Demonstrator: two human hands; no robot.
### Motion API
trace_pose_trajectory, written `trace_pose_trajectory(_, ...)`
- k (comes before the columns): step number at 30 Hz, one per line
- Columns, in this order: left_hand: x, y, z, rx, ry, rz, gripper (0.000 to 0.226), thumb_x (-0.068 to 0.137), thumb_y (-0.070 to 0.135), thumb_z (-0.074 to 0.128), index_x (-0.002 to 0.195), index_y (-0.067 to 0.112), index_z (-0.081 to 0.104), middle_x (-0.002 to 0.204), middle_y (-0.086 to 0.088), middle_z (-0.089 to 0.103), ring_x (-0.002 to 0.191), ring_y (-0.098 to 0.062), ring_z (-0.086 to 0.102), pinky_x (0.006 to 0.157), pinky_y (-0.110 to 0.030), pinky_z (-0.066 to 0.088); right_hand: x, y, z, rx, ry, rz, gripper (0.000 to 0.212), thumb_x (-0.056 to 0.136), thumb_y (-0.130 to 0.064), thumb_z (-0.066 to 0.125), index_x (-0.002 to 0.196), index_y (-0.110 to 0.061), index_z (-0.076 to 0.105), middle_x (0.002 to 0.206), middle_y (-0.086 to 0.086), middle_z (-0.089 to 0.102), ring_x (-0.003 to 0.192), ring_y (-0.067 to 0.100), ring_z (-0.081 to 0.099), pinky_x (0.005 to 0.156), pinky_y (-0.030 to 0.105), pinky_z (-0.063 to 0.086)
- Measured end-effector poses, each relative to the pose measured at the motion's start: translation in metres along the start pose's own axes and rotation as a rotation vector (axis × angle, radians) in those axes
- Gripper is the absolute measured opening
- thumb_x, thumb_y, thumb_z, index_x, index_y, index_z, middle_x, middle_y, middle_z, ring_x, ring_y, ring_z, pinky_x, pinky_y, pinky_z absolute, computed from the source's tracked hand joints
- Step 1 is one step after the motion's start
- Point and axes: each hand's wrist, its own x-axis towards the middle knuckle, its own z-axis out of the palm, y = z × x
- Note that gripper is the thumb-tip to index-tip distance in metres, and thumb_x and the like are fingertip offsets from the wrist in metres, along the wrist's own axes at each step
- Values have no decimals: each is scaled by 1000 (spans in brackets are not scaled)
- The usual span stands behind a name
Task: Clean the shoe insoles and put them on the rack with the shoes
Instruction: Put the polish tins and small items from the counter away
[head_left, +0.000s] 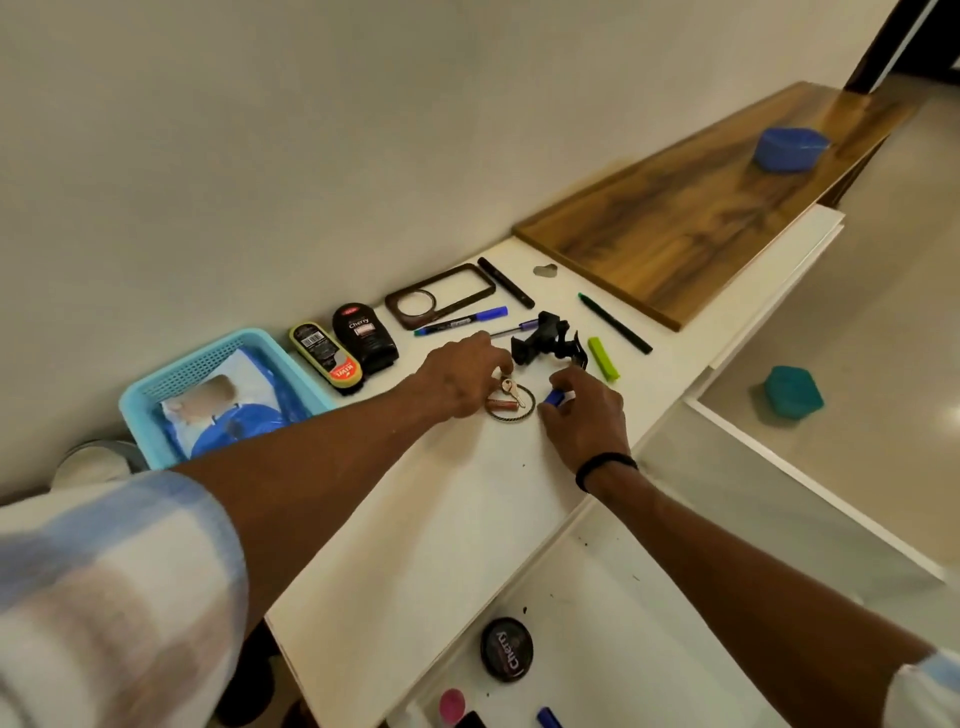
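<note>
No shoe, insole or rack shows in this view. Both my hands reach over a white cabinet top (415, 519). My left hand (460, 376) hovers with curled fingers right over a key with a brown fob on a ring (511, 400); whether it grips the key I cannot tell. My right hand (584, 410) pinches a small blue object (555, 397) just right of the ring. Two shoe polish applicators, one with a red label (327, 358) and one black marked Cherry (363, 338), lie left of my hands.
A light blue basket (156, 395) with a blue-and-white packet stands at the left. Pens, a brown phone case (441, 296), a black clamp (545, 338) and a green clip (602, 358) lie behind my hands. An open drawer below holds a Cherry polish tin (506, 649). A wooden board (675, 223) carries a blue container (789, 148).
</note>
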Motion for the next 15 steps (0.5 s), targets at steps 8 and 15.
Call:
trace_pose_trajectory(8,-1,2,12,273,100,86,35,93,20,69,123,17,51,124,-4,52,93,-24,61,72,-35,50,-7,4,3,33,31,-20,35,88,-17,74,122,-18,63,113,0,67,96,18,62,95,34,52)
trace_pose_trajectory(15,-1,-3,20,-114,379,-74,9,104,25,53,111,21,58,108,1,67,95,-21,64,77,-39,53,-18,7,-2,177,85,1,39,86,-13,77,121,-19,61,110,-8,62,85,11,62,87,25,51)
